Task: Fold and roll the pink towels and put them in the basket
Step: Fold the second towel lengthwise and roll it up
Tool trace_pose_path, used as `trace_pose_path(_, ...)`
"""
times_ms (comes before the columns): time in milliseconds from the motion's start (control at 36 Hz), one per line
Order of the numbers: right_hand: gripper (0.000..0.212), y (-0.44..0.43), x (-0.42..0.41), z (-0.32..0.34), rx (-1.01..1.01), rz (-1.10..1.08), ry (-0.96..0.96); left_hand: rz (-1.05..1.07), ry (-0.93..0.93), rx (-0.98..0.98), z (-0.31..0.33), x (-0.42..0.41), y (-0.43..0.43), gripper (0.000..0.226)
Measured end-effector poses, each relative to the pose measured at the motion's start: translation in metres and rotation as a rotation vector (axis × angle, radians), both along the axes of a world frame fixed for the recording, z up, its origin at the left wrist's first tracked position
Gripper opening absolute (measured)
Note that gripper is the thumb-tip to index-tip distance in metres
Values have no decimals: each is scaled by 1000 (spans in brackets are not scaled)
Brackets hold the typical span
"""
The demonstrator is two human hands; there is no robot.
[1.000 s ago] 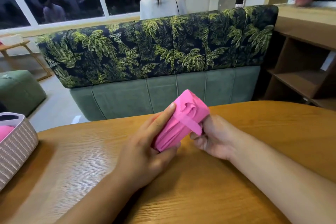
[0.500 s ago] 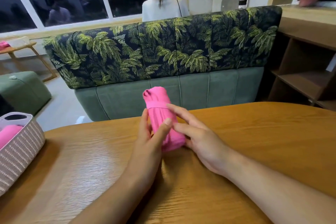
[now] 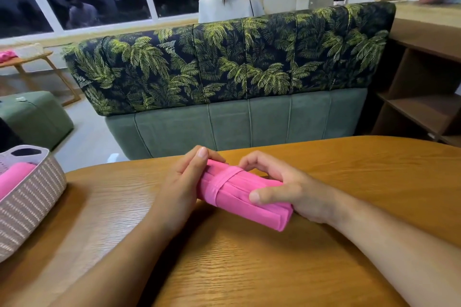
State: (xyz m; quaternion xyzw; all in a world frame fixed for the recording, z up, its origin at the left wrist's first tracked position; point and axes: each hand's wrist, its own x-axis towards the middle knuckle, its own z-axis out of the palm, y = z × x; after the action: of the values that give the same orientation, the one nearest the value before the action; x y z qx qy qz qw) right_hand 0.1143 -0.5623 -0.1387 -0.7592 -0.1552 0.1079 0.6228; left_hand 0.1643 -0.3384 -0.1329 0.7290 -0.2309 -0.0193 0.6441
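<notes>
A rolled pink towel lies lengthwise just above the wooden table, held between both hands. My left hand grips its left end, thumb on top. My right hand holds its right part, fingers curled over the far side and thumb along the near side. A band of the towel's own cloth wraps the roll near the middle. The woven basket stands at the table's left edge with another rolled pink towel inside it.
A sofa back with a palm-leaf cover stands just beyond the table. Wooden shelves are at the right. A person stands behind the sofa by the window. A green pouf and a small side table are at the far left.
The roll stood upright between my hands; now it lies on its side, lower and close to the table. My right hand has shifted to its right end.
</notes>
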Motion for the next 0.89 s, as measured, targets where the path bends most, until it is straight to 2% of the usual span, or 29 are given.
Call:
trace_pose_path(56,44,2,-2,1,9,-11,-28,11,-4,-16,2,-2,-3,47)
trace_pose_path(111,43,4,-2,1,36,-22,-50,28,-15,-26,1,-3,-5,47)
trace_pose_path(167,45,6,-2,0,117,-44,-54,51,-3,-62,0,-4,-6,47)
trace_pose_path(250,36,15,-5,1,297,-124,-79,97,28,-108,1,-6,-8,49)
trace_pose_path(306,43,20,-3,1,372,-181,-81,119,47,-116,1,-6,-9,50)
trace_pose_path(389,63,20,2,-1,359,-251,-94,133,86,-133,0,-6,-11,52)
trace_pose_path(472,69,18,9,-3,339,-348,-32,175,121,-142,1,-9,-15,52)
trace_pose_path(528,68,13,15,-10,232,-527,-54,246,146,-139,-1,-8,-16,53)
trace_pose_path(583,49,5,17,-16,43,-714,-281,319,193,-162,-6,-3,-14,59)
trace_pose_path(611,38,2,15,-15,-52,-739,-440,347,239,-185,-9,0,-13,63)
trace_pose_path(667,38,0,9,-7,-274,-657,-751,397,358,-276,-11,3,-14,63)
trace_pose_path(722,54,6,6,-4,-534,-517,-924,386,448,-339,-5,-1,-19,57)
trace_pose_path(806,80,17,6,-15,-850,-428,-846,292,502,-305,-1,-8,-28,58)
trace_pose_path(889,92,14,7,-19,-834,-459,-732,211,481,-199,-4,-13,-32,65)
